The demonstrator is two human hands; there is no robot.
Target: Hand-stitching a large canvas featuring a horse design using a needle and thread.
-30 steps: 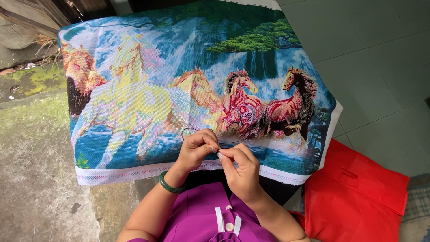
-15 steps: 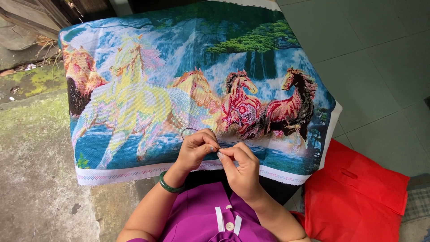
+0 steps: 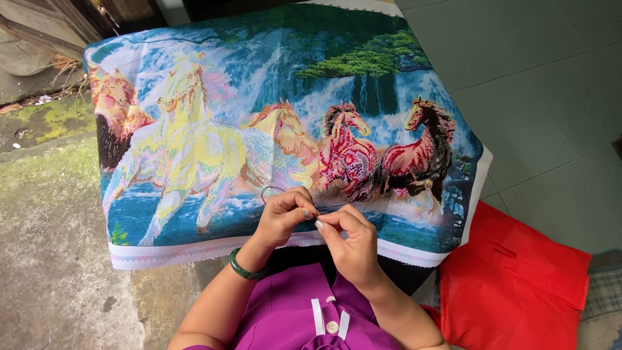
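Head view, looking down: large cross-stitch canvas (image 3: 214, 129) of running horses before a blue waterfall, draped over a support and hanging toward the lap. To the right, bright red fabric bag (image 3: 518, 285) lying on the pale green tiled floor (image 3: 551, 84); to the left, mossy concrete ground (image 3: 45, 259). Below, purple buttoned garment (image 3: 304, 311) and a green bangle (image 3: 245, 267) on the left wrist. Left hand (image 3: 285, 217) and right hand (image 3: 346, 236) meeting at the canvas's lower edge, both pinched nearly closed, fingertips almost touching. Thin dark thread (image 3: 271, 190) looping up from the left fingers over the blue stitched water. Needle, if any, too small to tell. Likely risks: loop knotting or snagging on finished stitches if pulled askew; thread slipping from so fine a pinch.
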